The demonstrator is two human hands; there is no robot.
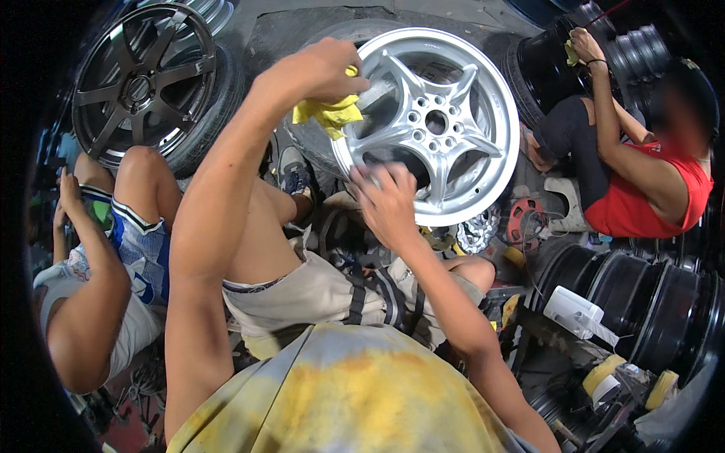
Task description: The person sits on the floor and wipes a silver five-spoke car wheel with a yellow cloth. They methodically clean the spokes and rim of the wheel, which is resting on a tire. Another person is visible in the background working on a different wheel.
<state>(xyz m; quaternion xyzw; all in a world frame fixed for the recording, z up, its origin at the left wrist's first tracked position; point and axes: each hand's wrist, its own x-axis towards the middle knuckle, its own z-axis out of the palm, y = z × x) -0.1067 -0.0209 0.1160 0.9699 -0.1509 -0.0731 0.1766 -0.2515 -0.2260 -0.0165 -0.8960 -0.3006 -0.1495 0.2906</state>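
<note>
A silver alloy wheel rim point(491, 113) with star-shaped spokes is in front of me, tilted up toward me. At its upper left edge is my left hand point(321, 72), closed on a crumpled yellow sheet point(336, 115); whether this is cloth or sandpaper I cannot make out. My right hand point(387, 198) is by the rim's lower left edge with its fingers apart. Motion smears its fingertips, so contact with the metal is unclear. Behind the rim a dark tyre point(313, 140) partly shows.
A dark spoked wheel point(138, 90) in a tyre stands at the upper left. One person point(91, 294) sits at my left. At my right a person in a red top point(649, 189) handles a black rim point(540, 68). More black rims point(649, 302) lie at the lower right, near yellow rolls point(603, 375).
</note>
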